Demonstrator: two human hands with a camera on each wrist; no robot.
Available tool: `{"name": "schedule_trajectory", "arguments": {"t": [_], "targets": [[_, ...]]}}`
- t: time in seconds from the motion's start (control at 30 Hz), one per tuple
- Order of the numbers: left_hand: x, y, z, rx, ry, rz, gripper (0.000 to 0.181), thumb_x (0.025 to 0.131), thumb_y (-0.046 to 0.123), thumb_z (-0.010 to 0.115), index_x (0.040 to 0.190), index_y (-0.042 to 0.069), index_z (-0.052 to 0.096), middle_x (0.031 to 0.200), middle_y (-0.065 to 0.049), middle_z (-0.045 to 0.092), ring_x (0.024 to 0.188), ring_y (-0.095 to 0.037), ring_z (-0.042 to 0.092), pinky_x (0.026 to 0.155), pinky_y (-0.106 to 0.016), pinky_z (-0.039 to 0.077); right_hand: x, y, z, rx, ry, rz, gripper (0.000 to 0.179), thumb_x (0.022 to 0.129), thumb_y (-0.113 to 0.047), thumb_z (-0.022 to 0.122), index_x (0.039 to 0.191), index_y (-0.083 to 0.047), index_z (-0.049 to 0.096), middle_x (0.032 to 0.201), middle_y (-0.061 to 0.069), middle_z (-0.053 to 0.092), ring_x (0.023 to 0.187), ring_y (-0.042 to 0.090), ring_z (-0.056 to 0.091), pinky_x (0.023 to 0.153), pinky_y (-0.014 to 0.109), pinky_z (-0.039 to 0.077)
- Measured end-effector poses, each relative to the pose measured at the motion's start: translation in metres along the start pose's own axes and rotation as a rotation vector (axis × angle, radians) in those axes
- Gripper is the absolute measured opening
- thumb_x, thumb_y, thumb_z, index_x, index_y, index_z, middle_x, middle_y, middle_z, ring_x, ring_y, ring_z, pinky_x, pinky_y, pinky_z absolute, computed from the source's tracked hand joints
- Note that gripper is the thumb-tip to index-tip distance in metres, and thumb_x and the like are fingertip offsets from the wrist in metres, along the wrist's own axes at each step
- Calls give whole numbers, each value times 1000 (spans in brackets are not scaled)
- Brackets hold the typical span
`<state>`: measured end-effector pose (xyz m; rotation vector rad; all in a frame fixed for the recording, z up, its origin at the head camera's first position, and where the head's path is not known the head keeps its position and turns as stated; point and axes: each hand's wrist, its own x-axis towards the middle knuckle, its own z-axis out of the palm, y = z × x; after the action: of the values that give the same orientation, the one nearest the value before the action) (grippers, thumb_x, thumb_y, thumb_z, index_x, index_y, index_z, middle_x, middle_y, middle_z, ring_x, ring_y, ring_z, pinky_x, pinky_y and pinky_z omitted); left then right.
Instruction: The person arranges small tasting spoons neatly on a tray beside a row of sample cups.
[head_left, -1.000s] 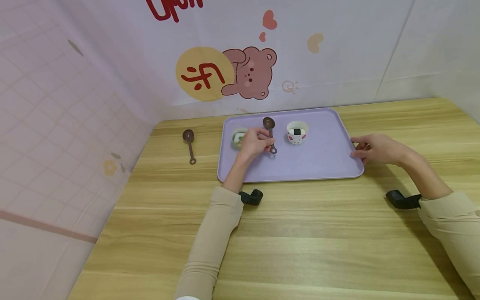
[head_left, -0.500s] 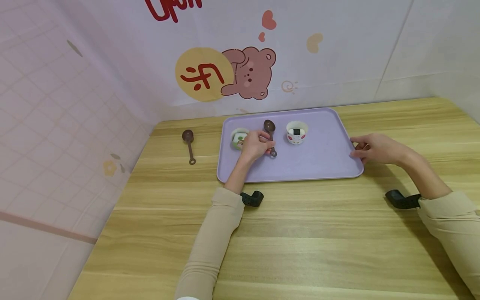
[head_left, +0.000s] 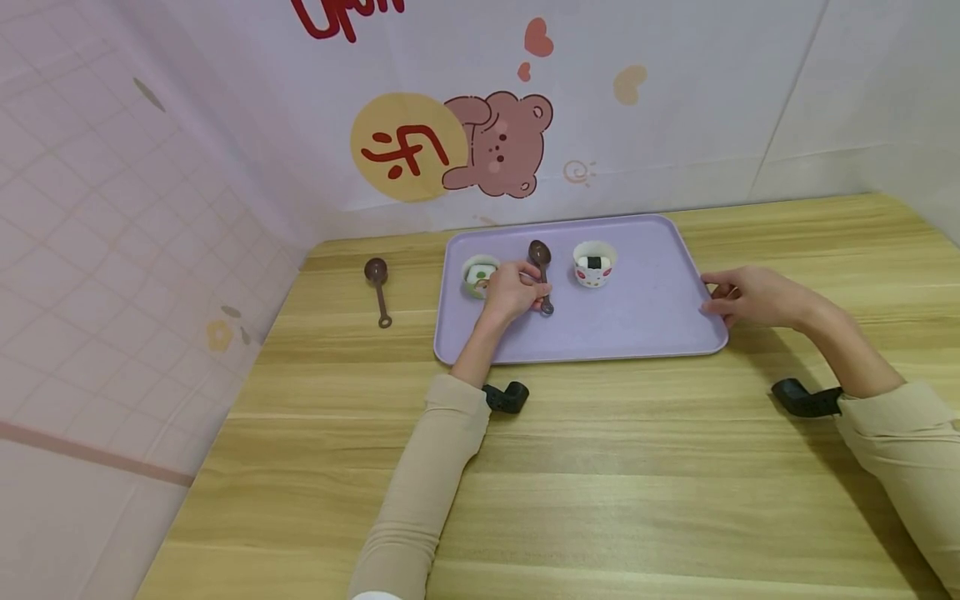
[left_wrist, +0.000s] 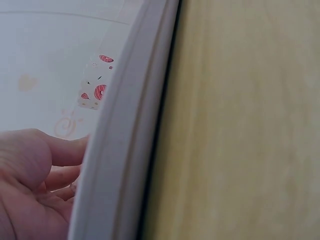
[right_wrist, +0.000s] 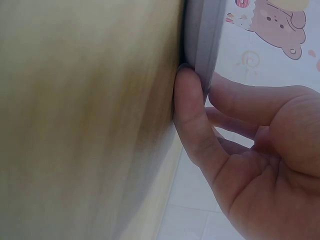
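Note:
On the purple tray (head_left: 637, 325), my left hand (head_left: 510, 292) pinches the handle of a brown measuring spoon (head_left: 539, 252), its round bowl pointing away from me. The left wrist view shows the left hand (left_wrist: 30, 185) behind the tray's rim, which hides its fingertips and the spoon. My right hand (head_left: 757, 296) grips the tray's right edge; in the right wrist view the thumb and a finger (right_wrist: 190, 95) lie on either side of the rim (right_wrist: 205, 45). Just left of the left hand is a green-patterned paper cup (head_left: 474, 292) with a white item inside, partly hidden by that hand.
A white patterned paper cup (head_left: 592, 277) holding a white piece with a black band stands on the tray, right of the spoon. A second brown measuring spoon (head_left: 378, 287) lies on the wooden table (head_left: 600, 500) left of the tray. A printed wall sheet (head_left: 675, 125) rises behind.
My left hand has shifted slightly to the right, and the measuring spoon it holds has come a little nearer to me. The right hand keeps its grip on the tray edge.

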<state>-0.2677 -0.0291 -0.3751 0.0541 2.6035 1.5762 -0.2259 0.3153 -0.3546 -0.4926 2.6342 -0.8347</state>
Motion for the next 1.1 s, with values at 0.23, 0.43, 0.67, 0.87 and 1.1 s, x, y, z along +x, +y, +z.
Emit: {"name": "schedule_trajectory", "arguments": {"t": [0.23,0.43,0.67,0.87,1.1], "targets": [[0,1,0,30,6,8,22,88,4,78,104,-4,67,76,-7,68,47,-6,56,46,-14,46,0,2,0,2,0,5,58,99,-3,63,139,27,33,99,20,66,79,22,69,67,29,59],[0,1,-1,39,8,-1,22,88,4,78,104,-3,66,74,-6,66,47,-8,57,46,-15,47,1,1,-1,-5,1,8,58,99,-4,63,140,26,33,100,19,66,79,21,69,67,29,59],[-2,1,-3,104,7,13,22,89,8,78,104,-2,66,80,-10,71,51,-9,59,48,-16,45,1,1,-1,2,-3,9,57,99,-3,62,139,27,34,99,19,65,79,20,68,67,29,59],[-3,1,-4,138,10,44,23,90,9,77,107,-2,67,81,-11,73,53,-10,61,48,-17,46,1,1,0,6,-3,8,57,99,-3,62,139,27,34,99,20,66,80,22,69,67,30,59],[-3,1,-5,150,4,50,24,92,11,76,110,-3,67,82,-12,73,54,-12,62,48,-17,46,1,1,0,-3,0,5,57,99,-3,63,139,27,35,99,20,66,79,21,69,67,29,59]]}}
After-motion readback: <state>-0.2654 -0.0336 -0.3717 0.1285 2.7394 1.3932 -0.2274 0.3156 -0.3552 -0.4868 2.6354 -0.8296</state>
